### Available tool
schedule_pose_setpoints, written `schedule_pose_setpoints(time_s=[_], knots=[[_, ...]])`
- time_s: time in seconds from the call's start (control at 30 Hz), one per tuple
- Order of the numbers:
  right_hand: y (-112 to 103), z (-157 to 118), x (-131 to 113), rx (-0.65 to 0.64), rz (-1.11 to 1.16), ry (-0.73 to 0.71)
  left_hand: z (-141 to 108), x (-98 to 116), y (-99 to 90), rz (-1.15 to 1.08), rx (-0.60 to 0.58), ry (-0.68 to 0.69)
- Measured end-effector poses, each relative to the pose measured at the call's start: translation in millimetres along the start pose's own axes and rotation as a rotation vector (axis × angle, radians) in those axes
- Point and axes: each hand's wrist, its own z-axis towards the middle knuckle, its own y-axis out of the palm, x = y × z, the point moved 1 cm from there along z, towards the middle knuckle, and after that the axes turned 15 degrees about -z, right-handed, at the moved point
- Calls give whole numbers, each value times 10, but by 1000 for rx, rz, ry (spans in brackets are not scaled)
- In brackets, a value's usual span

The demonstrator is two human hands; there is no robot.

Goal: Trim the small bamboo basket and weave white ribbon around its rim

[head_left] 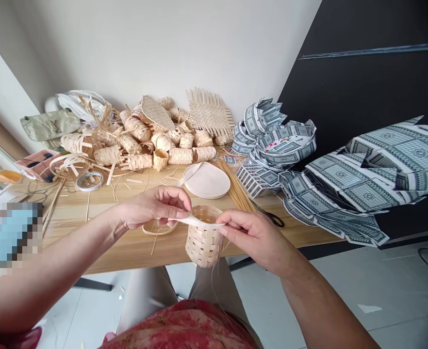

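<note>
Pinching a pale bamboo strip (199, 222) from both sides, the fingers (177, 203) of the left hand (152, 208) and the right hand (252, 237) are closed narrow, holding it across the open top of a small woven bamboo basket (204, 240). The basket is upright in the air, just in front of the worktop's edge, and a few fine strands (217, 286) hang below it.

Under the left hand, a thin bamboo hoop (156, 229) lies on the light wooden worktop (119, 242). Farther out sit a tightly wound pale coil of strip (206, 180), a bundle of thin bamboo sticks (236, 186) and black-handled scissors (270, 216), with a roll of clear tape (89, 181) off to the left.

Against the wall rises a heap of woven bamboo tubes and offcuts (137, 143), with a flat woven bamboo mat (210, 114) propped behind it. To the right lie stacks of folded paper (272, 140) printed in a grey-green pattern, and larger printed sheets (367, 179) spread beyond them. Below the hands are the person's red patterned lap (185, 325) and a pale tiled floor (345, 291).
</note>
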Motion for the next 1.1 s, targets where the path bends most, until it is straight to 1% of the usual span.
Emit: schedule_pose_setpoints(time_s=[0.1,0.17,0.27,0.5,0.9,1.1], knots=[[6,-14,6,-4,18,7,26,-5,13,14,6,28],[6,-23,8,-8,30,12,37,-7,16,19,-13,40],[8,-33,9,-17,64,12,47,-8,12,37,-51,13],[23,-43,25,12,115,-38,67,-15,24,48,-5,-44],[31,-32,1,78,119,-86,89,-3,81,59,45,-16],[33,-54,-9,68,139,-88,100,23,91,49,31,-33]])
